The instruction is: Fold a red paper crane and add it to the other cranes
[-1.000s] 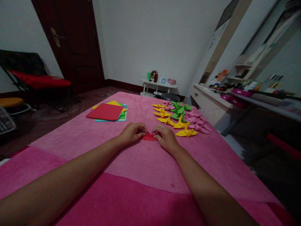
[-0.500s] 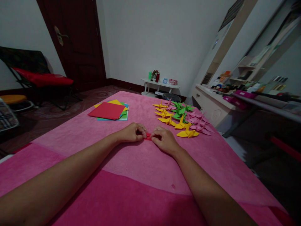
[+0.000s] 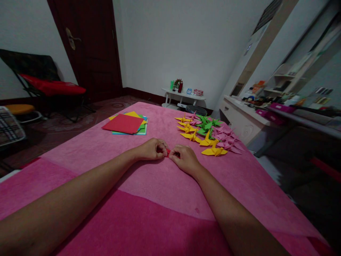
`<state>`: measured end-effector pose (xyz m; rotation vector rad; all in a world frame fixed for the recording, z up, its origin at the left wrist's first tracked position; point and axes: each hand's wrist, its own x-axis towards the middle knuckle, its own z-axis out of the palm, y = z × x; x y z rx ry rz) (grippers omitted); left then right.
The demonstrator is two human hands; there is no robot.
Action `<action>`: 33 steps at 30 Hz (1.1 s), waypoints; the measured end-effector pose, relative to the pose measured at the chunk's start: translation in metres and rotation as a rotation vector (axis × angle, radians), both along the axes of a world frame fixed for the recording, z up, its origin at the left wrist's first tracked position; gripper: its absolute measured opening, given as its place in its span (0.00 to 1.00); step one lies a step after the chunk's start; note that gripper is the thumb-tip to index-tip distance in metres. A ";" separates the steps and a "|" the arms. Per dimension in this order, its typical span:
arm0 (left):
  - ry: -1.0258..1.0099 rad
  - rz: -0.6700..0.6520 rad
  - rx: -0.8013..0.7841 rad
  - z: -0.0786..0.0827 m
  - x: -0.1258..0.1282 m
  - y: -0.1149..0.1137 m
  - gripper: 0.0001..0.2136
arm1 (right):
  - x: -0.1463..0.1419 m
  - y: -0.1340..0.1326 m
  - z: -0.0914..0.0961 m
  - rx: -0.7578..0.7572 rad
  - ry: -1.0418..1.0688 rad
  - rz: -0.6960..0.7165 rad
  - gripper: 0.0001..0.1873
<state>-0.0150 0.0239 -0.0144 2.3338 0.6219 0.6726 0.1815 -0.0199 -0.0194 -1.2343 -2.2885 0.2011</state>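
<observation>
Left hand (image 3: 153, 150) and right hand (image 3: 184, 158) closer together than before, each grip pinched on red paper (image 3: 168, 152)

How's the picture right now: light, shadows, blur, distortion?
Head view: dim overall, a soft shadow on the pink cloth near the bottom edge. Head view: the door leans, likely wide-angle distortion; the clutter at right looks smeared. Head view: red paper barely shows between left hand and right hand.

1 red paper piece (image 3: 168, 152), mostly hidden
</observation>
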 end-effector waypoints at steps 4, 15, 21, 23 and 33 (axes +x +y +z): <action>-0.002 0.011 -0.015 0.000 0.001 -0.001 0.07 | 0.000 0.001 -0.001 -0.022 0.008 -0.010 0.05; -0.026 0.083 -0.027 -0.011 0.005 0.003 0.07 | -0.004 0.001 -0.001 -0.030 -0.001 -0.063 0.05; -0.026 0.107 -0.018 -0.009 0.008 -0.001 0.07 | -0.005 0.001 -0.003 -0.027 -0.009 -0.087 0.06; -0.031 0.122 -0.019 -0.010 0.009 -0.002 0.07 | -0.005 0.001 -0.003 -0.025 -0.016 -0.088 0.06; -0.036 0.251 -0.145 -0.017 0.017 -0.001 0.04 | -0.006 0.001 0.000 0.001 -0.077 -0.121 0.05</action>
